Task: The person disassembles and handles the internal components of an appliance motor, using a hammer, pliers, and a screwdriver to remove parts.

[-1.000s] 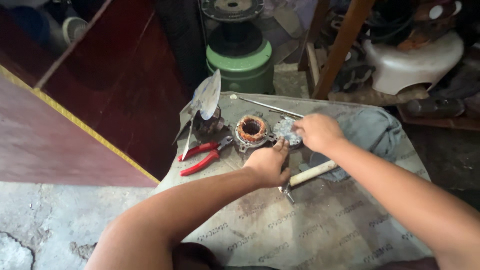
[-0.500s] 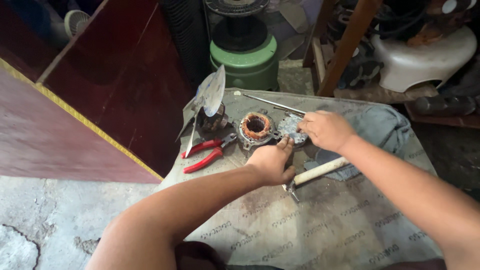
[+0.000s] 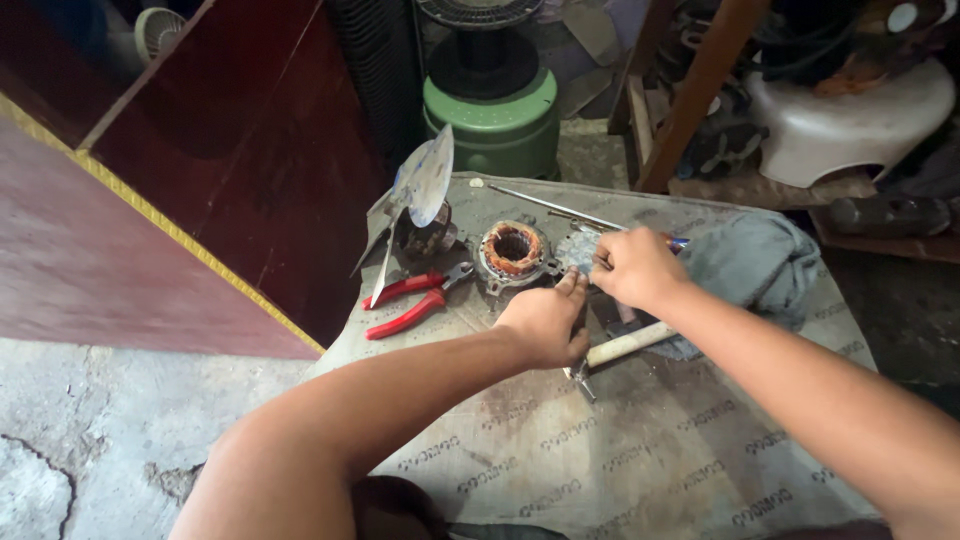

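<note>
We've got the left hand (image 3: pixel 545 322) flat w/ fingers out beside the copper-wound stator (image 3: pixel 513 251) on the table (image 3: pixel 640 450), right hand (image 3: pixel 634 267) curled pinching a small grey metal part (image 3: pixel 577 250) next to it, so mid-disassembly, next needs steady grip.

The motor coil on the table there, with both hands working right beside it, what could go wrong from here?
1. The motor coil has bare copper windings facing up; the left hand beside it could scrape them.
2. The right hand seems to pinch a small grey metal part; it might slip off.
3. The wooden-handled tool lies under both wrists and could get knocked, and the pliers sit near the table's left edge.
</note>
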